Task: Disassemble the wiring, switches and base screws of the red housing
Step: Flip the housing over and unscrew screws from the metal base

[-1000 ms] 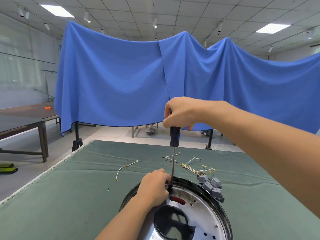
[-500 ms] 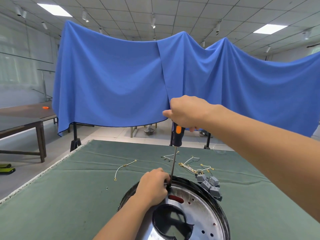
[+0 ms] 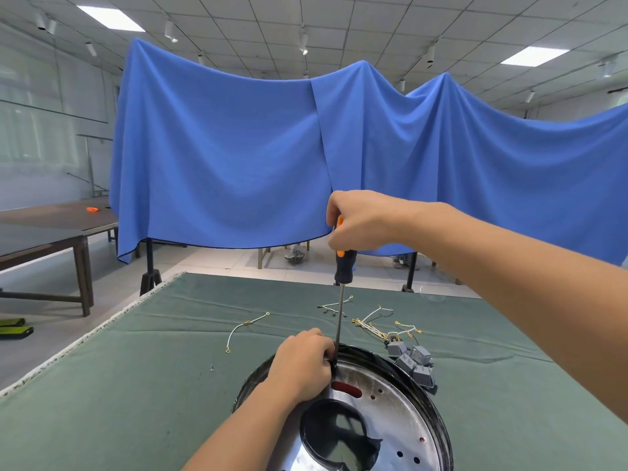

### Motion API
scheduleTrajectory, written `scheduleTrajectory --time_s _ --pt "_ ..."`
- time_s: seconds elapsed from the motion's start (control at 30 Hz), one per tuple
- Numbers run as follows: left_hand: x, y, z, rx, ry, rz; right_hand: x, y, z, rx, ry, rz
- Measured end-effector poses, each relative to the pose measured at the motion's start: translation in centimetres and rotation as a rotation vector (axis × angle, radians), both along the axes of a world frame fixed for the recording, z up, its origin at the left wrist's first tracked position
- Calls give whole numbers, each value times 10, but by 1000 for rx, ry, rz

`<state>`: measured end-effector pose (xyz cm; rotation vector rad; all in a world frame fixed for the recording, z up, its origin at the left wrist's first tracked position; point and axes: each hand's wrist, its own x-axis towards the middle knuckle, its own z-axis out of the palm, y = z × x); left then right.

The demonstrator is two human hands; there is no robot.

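Housing [image 3: 390, 406], a round metal base on the green table [image 3: 136, 385], sits nearest at 6 o'clock. Left hand [image 3: 300, 363] curls on its far rim, steadying the upright screwdriver [image 3: 339, 321]. Right hand [image 3: 356, 220] grips the handle. Loose wires [image 3: 370, 326] and grey switches [image 3: 413, 363] lie at 1 o'clock.

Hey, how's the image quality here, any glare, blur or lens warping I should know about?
Head view: sharp overall, lit evenly by ceiling panels; wide-angle bending curves the ceiling grid and stretches the right forearm; the metal base plate mirrors the room with bright glare; the screwdriver tip is hidden behind the left hand.
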<state>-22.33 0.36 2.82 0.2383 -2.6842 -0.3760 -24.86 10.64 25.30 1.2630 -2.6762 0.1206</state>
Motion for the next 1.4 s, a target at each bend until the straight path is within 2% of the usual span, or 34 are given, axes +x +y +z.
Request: scheduleTrajectory --time_s 0.17,0.37,0.53,0.7,0.87,1.0,1.1,1.27,1.4 --pt "0 -1 -1 3 0 -3 -4 1 -6 -50 121 -30" --pt "-1 -2 -2 12 10 -1 -2 1 -3 -72 10 23" --pt "-1 -1 -2 23 15 -1 -2 2 -6 -61 173 -36" --pt "-1 -2 -3 29 22 -6 -1 3 -2 -85 25 -10" --pt "-1 -2 -2 23 17 -1 -3 4 -9 -93 167 -41" --pt "0 -2 -3 26 16 -3 -2 2 -13 -167 140 61" --pt "0 -2 -2 19 17 -3 3 2 -12 -176 62 49" --pt "0 -2 -2 19 10 -7 4 1 -15 -164 157 7" --pt "0 -2 -2 18 4 -8 4 3 -18 -251 6 45"
